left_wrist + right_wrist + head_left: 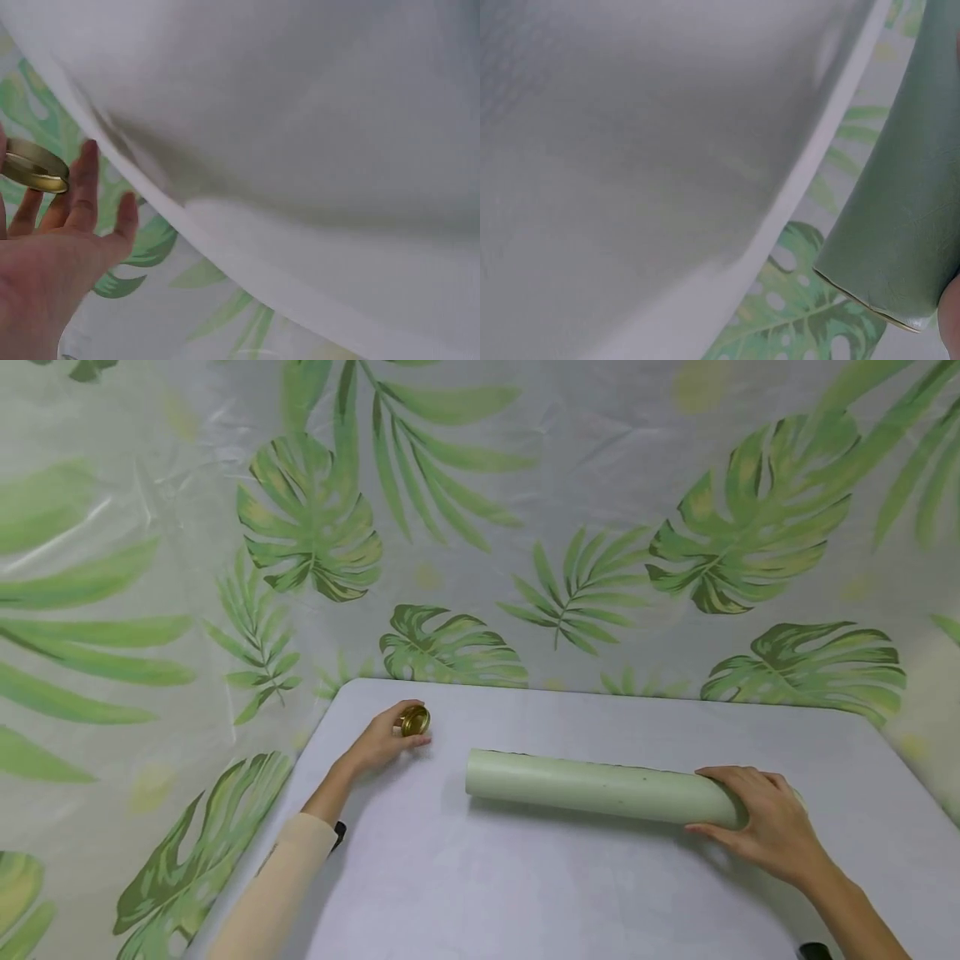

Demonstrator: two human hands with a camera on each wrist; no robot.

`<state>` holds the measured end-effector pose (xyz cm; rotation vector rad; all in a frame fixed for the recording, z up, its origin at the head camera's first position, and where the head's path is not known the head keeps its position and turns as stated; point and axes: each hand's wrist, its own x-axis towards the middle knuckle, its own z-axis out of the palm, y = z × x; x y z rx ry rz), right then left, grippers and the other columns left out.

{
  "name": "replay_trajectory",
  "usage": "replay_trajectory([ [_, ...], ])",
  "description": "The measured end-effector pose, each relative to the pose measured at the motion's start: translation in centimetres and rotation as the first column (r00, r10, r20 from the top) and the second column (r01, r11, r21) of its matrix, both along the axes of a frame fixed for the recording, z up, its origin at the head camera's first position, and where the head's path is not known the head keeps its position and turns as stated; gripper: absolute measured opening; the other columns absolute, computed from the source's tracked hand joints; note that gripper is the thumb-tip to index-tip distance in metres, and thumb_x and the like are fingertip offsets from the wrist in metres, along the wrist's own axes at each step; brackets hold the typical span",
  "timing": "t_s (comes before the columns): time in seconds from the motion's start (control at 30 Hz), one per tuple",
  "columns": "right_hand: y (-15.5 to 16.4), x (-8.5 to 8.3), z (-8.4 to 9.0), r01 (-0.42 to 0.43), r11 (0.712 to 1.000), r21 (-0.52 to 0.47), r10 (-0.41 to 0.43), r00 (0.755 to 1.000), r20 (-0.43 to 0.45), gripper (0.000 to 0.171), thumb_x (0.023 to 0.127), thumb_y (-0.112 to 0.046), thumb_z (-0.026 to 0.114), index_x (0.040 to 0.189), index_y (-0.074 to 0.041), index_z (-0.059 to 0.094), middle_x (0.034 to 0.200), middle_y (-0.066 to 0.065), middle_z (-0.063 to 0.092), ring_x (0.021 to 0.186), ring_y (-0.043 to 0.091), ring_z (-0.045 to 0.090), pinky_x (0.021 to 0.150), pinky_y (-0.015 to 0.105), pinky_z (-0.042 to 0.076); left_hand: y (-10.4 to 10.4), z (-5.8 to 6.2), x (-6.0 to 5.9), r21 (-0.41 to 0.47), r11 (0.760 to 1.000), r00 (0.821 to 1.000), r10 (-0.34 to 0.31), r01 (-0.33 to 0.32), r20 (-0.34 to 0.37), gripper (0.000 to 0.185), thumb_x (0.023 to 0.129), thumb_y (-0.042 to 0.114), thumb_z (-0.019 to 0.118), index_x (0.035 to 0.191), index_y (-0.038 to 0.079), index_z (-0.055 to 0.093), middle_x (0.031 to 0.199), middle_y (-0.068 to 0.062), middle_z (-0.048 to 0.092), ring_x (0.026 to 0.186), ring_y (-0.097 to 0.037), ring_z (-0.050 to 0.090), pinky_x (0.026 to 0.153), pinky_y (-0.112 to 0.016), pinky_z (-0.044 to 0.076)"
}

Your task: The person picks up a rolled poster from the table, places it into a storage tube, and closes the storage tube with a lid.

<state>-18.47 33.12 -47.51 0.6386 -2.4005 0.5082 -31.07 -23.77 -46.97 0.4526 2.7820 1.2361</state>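
At the table's far left, my left hand [381, 742] holds a small, round, gold-coloured piece with a raised rim [416, 721] between thumb and fingers. From the left wrist view this gold piece [36, 166] looks like a shallow band; whether it is a jar lid or a ring I cannot tell. My right hand [772, 817] grips the right end of a long pale green roll [600, 787], thumb on the near side and fingers over the far side. In the right wrist view, the roll's end [900, 247] shows a thin layered edge, and most of the hand is out of sight.
A white-covered table [525, 893] with rounded corners lies under both hands. Behind it and at its left hangs a leaf-patterned sheet [450, 568]. Dark bands show at both wrists.
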Motion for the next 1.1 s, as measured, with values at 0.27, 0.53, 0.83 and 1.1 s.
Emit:
replay_trajectory([
  [0.27,-0.1,0.0,0.1,-0.003,1.000,-0.027,0.003,1.000,-0.005,0.084,0.046,-0.032,0.103,0.122,-0.011,0.072,0.113,0.008,0.074,0.106,0.024,0.059,0.088,0.044,0.035,1.6,1.0,2.1,0.343,0.933,0.983,-0.154,0.111,0.100,0.064,0.096,0.018,0.075,0.153,0.012,0.045,0.157,-0.020,0.046,0.113,-0.017,0.069,0.095,-0.025,0.053],
  [0.53,-0.3,-0.1,0.3,0.002,0.999,-0.039,-0.003,1.000,-0.013,0.083,0.047,-0.029,0.102,0.122,-0.010,0.071,0.114,0.010,0.073,0.107,0.025,0.059,0.088,0.043,0.035,2.8,0.5,4.6,0.577,0.790,0.939,-0.326,0.207,0.110,0.063,0.097,0.005,0.071,0.153,0.002,0.042,0.159,-0.028,0.039,0.131,-0.042,0.061,0.099,-0.026,0.057],
  [0.83,-0.7,-0.4,0.3,-0.002,0.999,-0.046,0.001,1.000,-0.025,0.082,0.047,-0.030,0.102,0.122,-0.011,0.072,0.113,0.009,0.073,0.106,0.024,0.058,0.088,0.042,0.035,4.0,0.9,6.5,0.600,0.769,0.930,-0.351,0.220,0.108,0.062,0.095,0.006,0.074,0.151,0.004,0.045,0.158,-0.021,0.044,0.127,-0.025,0.066,0.097,-0.029,0.058],
  [1.1,-1.4,-0.5,0.3,-0.015,0.999,-0.049,0.014,1.000,-0.012,0.082,0.047,-0.027,0.102,0.122,-0.009,0.071,0.114,0.011,0.073,0.106,0.025,0.059,0.088,0.043,0.035,4.8,1.0,6.8,0.582,0.789,0.933,-0.334,0.197,0.137,0.065,0.092,0.011,0.078,0.149,0.005,0.046,0.153,-0.021,0.049,0.125,-0.021,0.067,0.095,-0.030,0.059],
])
